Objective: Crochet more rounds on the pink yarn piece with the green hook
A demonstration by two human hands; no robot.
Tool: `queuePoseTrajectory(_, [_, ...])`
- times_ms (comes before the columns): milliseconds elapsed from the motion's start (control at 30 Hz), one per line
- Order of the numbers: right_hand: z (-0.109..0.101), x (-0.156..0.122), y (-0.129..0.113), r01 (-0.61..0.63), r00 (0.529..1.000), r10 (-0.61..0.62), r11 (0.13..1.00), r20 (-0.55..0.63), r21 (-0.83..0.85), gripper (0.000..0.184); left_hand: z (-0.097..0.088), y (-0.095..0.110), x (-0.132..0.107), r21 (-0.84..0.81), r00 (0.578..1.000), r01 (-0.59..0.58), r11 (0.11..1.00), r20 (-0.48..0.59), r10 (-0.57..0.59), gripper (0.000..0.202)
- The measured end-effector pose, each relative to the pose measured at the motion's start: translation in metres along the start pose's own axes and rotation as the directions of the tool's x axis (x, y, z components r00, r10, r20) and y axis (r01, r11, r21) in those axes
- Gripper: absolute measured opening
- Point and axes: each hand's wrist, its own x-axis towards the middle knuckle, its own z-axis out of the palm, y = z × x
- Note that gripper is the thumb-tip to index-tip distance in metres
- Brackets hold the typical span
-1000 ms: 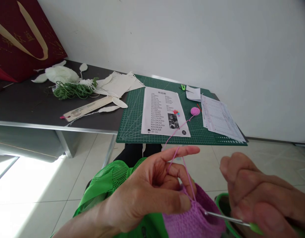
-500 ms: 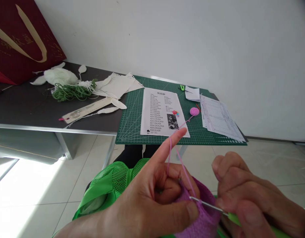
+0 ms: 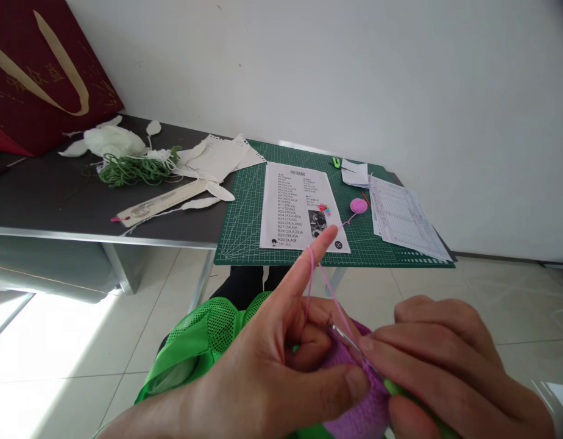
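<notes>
My left hand [image 3: 281, 360] pinches a purple crocheted piece [image 3: 354, 405] between thumb and fingers, index finger raised with pink yarn [image 3: 325, 283] looped over it. The strand runs up to a small pink yarn ball [image 3: 358, 205] on the green cutting mat [image 3: 245, 213]. My right hand [image 3: 450, 372] grips a crochet hook [image 3: 350, 343] with a green handle; its metal tip sits at the top edge of the purple piece, by the strand. A green mesh bag [image 3: 203, 347] lies on my lap under both hands.
A printed pattern sheet [image 3: 300, 204] lies on the mat, with more papers [image 3: 404, 216] at its right. On the dark table [image 3: 48, 195] are green cord [image 3: 130, 169], white pieces [image 3: 112, 140], a ruler [image 3: 162, 201] and a red bag [image 3: 39, 67]. White wall behind, tiled floor below.
My right hand has moved left and forward, bringing the hook tip up to the top edge of the purple piece. My left index finger has lifted, raising the yarn.
</notes>
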Motion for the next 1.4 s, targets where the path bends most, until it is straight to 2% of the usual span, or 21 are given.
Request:
queuePoseTrajectory(133, [0.004,-0.006,-0.003,-0.017,1.000,0.017,1.000,0.009,-0.001,0.026,-0.006,-0.003,-0.001,0.001,0.998,0.012,1.000,0.060,-0.012,0.110])
queuePoseTrajectory(233, [0.007,-0.001,-0.006,-0.081,0.995,0.082,0.996,-0.051,0.022,0.034,-0.010,-0.004,-0.001,-0.001,0.995,0.039,0.999,0.097,-0.038,0.095])
queuePoseTrajectory(333, [0.010,-0.001,-0.008,-0.131,0.986,0.135,0.990,-0.097,0.042,0.040,-0.011,-0.003,0.000,-0.010,0.993,0.068,0.998,0.099,-0.066,0.093])
queuePoseTrajectory(533, [0.012,-0.024,-0.008,-0.230,0.971,0.235,0.968,-0.038,0.102,0.037,-0.009,-0.001,0.001,0.036,0.993,0.055,0.998,0.103,-0.058,0.096])
queuePoseTrajectory(733, [0.009,-0.010,-0.010,-0.191,0.977,0.202,0.972,-0.075,0.135,0.042,-0.010,-0.003,-0.001,0.028,0.997,0.022,0.999,0.074,-0.024,0.080])
queuePoseTrajectory(900, [0.003,-0.004,-0.005,-0.177,0.984,0.168,0.946,0.057,0.272,0.028,-0.008,-0.002,0.003,-0.013,0.999,0.014,1.000,0.030,-0.013,0.081])
queuePoseTrajectory(1133, [-0.010,0.012,0.003,-0.140,0.979,0.087,0.945,0.182,0.297,0.037,-0.006,-0.006,0.005,-0.072,0.999,-0.001,0.997,0.041,0.003,0.083])
queuePoseTrajectory(1267, [-0.015,0.001,0.008,-0.149,0.957,0.049,0.928,0.285,0.341,0.031,-0.007,-0.008,0.004,-0.055,0.999,-0.005,0.998,0.051,0.008,0.076])
queuePoseTrajectory(1400, [-0.019,-0.012,0.010,-0.217,0.942,0.094,0.903,0.322,0.371,0.032,-0.006,-0.008,0.002,-0.036,0.998,-0.025,0.999,0.063,0.028,0.073])
